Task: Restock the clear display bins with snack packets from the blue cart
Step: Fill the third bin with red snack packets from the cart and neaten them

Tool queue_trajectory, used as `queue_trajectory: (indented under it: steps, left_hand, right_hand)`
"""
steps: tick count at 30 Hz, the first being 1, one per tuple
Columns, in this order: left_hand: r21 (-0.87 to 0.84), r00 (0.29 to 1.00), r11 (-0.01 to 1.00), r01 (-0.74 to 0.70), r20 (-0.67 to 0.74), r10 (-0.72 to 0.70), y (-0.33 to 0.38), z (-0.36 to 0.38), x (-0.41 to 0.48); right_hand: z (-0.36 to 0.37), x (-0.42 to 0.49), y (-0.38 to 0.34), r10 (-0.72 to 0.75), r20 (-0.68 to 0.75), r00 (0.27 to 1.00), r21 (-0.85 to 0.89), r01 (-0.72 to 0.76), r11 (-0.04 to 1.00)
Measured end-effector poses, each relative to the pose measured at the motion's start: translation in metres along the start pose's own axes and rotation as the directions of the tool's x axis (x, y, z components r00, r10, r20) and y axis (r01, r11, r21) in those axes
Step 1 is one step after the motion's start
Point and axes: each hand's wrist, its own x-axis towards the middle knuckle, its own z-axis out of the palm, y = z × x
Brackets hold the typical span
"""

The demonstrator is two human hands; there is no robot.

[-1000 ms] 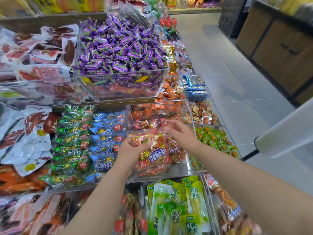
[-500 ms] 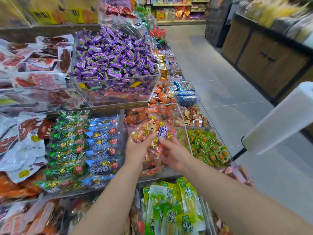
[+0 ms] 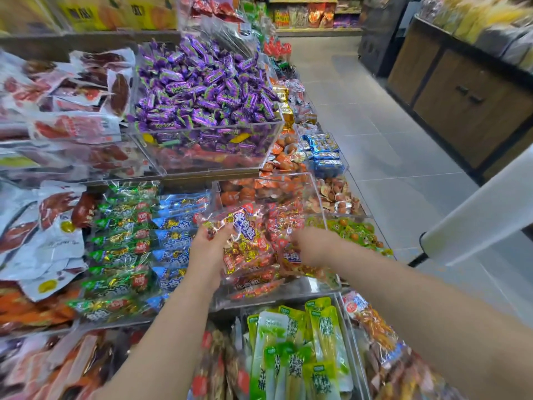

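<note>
Green and blue packets point(image 3: 129, 241): they lie in neat rows at the middle left of the frame. I do not touch them.

Left hand point(image 3: 210, 249): it is just left of the middle. The fingers and thumb are curled round a bunch of snack packets point(image 3: 245, 238) and hold it from the left side.

Snack packets: the bunch sits at the middle of the frame, over the clear bin point(image 3: 311, 284) and touching the pile already in it.

Right hand point(image 3: 314, 245): it is just right of the middle, down among the packets in the same bin. It is blurry and its fingers are hidden, so I cannot tell if they grip anything.

How they feel: I think they are light and soft. The shiny wrap looks slippery and crinkly, and a loose bunch can slide apart. The bits inside may crush if I squeeze hard.

Where to hold: I would hold the bunch from both sides, or pinch the flat sealed ends.

What changed: half a second ago my hands were close together under the bunch, which I held up high. Now they are apart, with packets between them, and the bunch is lower in the bin.
</note>
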Motion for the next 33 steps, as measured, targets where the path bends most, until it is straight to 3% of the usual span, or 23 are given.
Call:
queue_trajectory:
  steps: [5, 11, 17, 26, 33]
  left_hand:
    - [-0.013, 1.000, 1.000, 0.015, 0.000, -0.015, -0.006, -0.007, 0.000]
    - [0.005, 0.999, 0.999, -0.045, 0.015, 0.045, -0.011, -0.012, 0.002]
    - [-0.003, 0.999, 1.000, -0.030, 0.027, 0.030, -0.016, -0.013, 0.004]
    - [-0.020, 0.999, 1.000, -0.013, 0.039, 0.014, -0.021, -0.015, 0.009]
    - [-0.125, 0.996, 0.988, 0.092, 0.024, -0.090, -0.014, -0.012, 0.009]
  right_hand:
    - [0.035, 0.023, -0.009, -0.030, 0.024, 0.999, -0.088, 0.032, 0.996]
    - [0.070, 0.037, -0.001, -0.051, -0.186, 0.981, -0.303, -0.008, 0.953]
    - [0.081, 0.055, 0.005, -0.100, -0.143, 0.985, -0.484, 0.018, 0.875]
    - [0.089, 0.067, 0.008, -0.054, -0.131, 0.990, -0.448, -0.010, 0.894]
    - [0.088, 0.068, 0.009, -0.045, -0.158, 0.986, -0.356, -0.014, 0.934]
